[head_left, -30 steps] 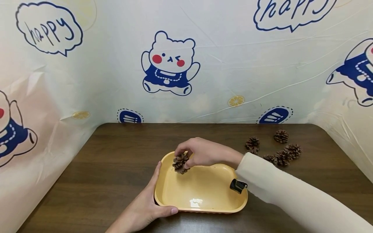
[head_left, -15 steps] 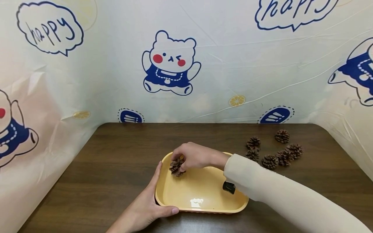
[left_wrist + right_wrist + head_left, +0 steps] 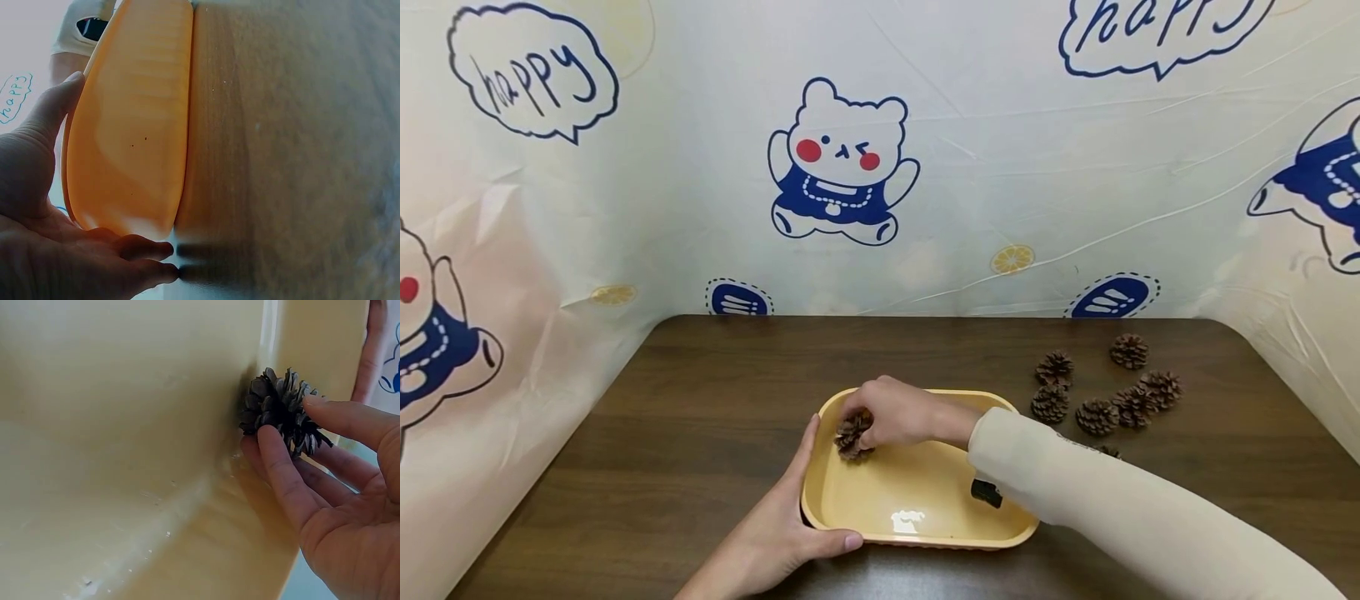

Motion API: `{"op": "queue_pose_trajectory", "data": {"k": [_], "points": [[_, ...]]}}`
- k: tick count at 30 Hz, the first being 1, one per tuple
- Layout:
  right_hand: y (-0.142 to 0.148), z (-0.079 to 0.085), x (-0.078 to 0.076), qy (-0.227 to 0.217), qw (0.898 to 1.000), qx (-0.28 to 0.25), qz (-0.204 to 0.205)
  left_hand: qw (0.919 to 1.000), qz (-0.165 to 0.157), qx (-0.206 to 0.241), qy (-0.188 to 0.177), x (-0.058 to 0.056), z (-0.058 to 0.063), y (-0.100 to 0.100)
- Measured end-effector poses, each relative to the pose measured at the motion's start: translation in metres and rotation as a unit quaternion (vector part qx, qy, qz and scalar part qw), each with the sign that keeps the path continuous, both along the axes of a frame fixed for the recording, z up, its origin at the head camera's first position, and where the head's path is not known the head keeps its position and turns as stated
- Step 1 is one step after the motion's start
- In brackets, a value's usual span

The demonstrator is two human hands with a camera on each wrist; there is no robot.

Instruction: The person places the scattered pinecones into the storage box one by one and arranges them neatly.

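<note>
My right hand (image 3: 895, 412) holds a brown pine cone (image 3: 853, 435) inside a yellow rectangular tray (image 3: 917, 483), near its back left corner. The right wrist view shows thumb and fingers around the pine cone (image 3: 281, 412), which sits low against the tray's wall. My left hand (image 3: 771, 521) grips the tray's left end, its thumb along the front rim and its fingers along the left side. From the left wrist view, the tray's outer wall (image 3: 134, 125) lies between the thumb and the fingertips.
Several more pine cones (image 3: 1097, 417) lie on the dark wooden table (image 3: 662, 433) to the right, one partly hidden by the right sleeve (image 3: 1097, 492). A black device (image 3: 987, 492) shows under the right wrist. A printed cloth (image 3: 955, 192) hangs behind the table.
My right hand has moved slightly left and lower into the tray with the pine cone. My left hand and the tray stay in place.
</note>
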State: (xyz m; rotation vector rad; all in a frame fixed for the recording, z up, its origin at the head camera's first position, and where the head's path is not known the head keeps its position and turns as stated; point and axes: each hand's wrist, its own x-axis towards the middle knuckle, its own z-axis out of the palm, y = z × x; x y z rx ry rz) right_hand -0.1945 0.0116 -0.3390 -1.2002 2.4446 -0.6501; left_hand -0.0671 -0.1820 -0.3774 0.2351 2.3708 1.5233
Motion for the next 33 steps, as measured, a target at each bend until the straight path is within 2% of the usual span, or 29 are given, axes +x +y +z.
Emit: {"op": "queue_pose_trajectory", "data": {"k": [14,24,33], "points": [[-0.0050,-0.0094,0.0034,0.021,1.000,-0.008,-0.015,0.9999,-0.009,0.010,-0.003,-0.0009,0.0003,0.0001],[-0.0030,-0.0073,0.0065,0.026,0.999,-0.017,-0.013,1.0000,-0.003,-0.006,-0.007,-0.0013,0.0011,0.0003],[-0.0043,-0.0077,0.0052,0.048,0.999,-0.008,-0.013,0.9999,-0.011,0.007,0.000,-0.0018,-0.0007,0.0001]]}}
